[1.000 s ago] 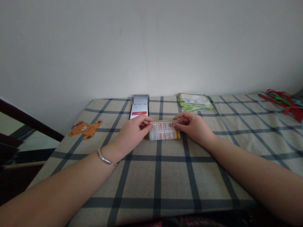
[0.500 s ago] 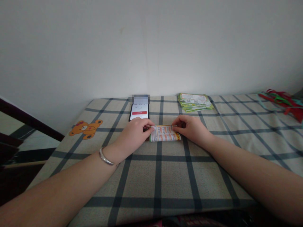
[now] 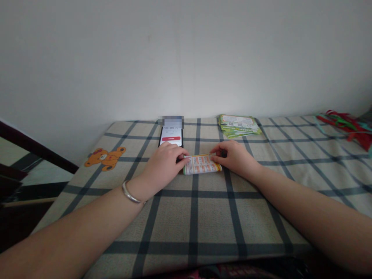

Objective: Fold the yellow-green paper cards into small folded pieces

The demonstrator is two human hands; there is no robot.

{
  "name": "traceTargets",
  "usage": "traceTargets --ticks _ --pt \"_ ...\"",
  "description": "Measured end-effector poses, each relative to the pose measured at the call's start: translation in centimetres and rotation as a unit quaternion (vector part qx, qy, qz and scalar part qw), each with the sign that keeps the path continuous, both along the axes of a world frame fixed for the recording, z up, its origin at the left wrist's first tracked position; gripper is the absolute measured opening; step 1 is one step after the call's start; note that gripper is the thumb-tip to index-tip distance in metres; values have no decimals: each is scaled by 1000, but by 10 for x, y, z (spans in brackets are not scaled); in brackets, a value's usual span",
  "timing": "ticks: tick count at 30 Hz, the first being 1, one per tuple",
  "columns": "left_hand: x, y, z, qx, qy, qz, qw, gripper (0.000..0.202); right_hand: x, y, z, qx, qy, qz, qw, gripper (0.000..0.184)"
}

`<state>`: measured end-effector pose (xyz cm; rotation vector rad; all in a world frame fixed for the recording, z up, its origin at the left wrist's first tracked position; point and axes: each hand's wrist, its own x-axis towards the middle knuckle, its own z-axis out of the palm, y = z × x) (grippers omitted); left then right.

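A small folded leaflet (image 3: 202, 164) with orange and yellow print lies on the checked tablecloth (image 3: 203, 217). My left hand (image 3: 162, 164) pinches its left end, fingers closed, a silver bangle on that wrist. My right hand (image 3: 235, 157) pinches the far right corner, fingers closed too. Both hands rest low on the cloth and press the folded leaflet flat.
A phone (image 3: 171, 135) with a lit timer screen lies just beyond my left hand. A stack of green leaflets (image 3: 238, 125) sits by the wall. Red and green ribbons (image 3: 348, 126) lie at the far right. A bear print (image 3: 105, 157) marks the cloth's left side.
The far flap of the leaflet has been folded down toward me, so it now looks flatter and narrower. Both hands have sunk lower onto the cloth.
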<state>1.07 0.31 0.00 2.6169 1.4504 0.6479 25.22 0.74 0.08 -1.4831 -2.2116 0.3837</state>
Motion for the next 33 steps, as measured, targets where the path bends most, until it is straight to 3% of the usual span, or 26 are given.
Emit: traceTargets --ticks 9,13,20,25,33 --pt "-2 3 -2 -14 -4 -5 1000 11 1 -1 -1 27 -17 5 999 13" --pt "-2 4 -4 1 8 -13 1000 13 4 3 -6 71 -19 44 996 10" --pt "1 2 -3 25 30 -73 997 8 4 4 -5 77 -27 108 991 6" --pt "-1 1 3 30 72 -83 993 11 3 0 1 94 -64 113 987 9" --pt "-3 -2 8 11 117 -80 990 17 1 -10 8 94 -117 69 986 16"
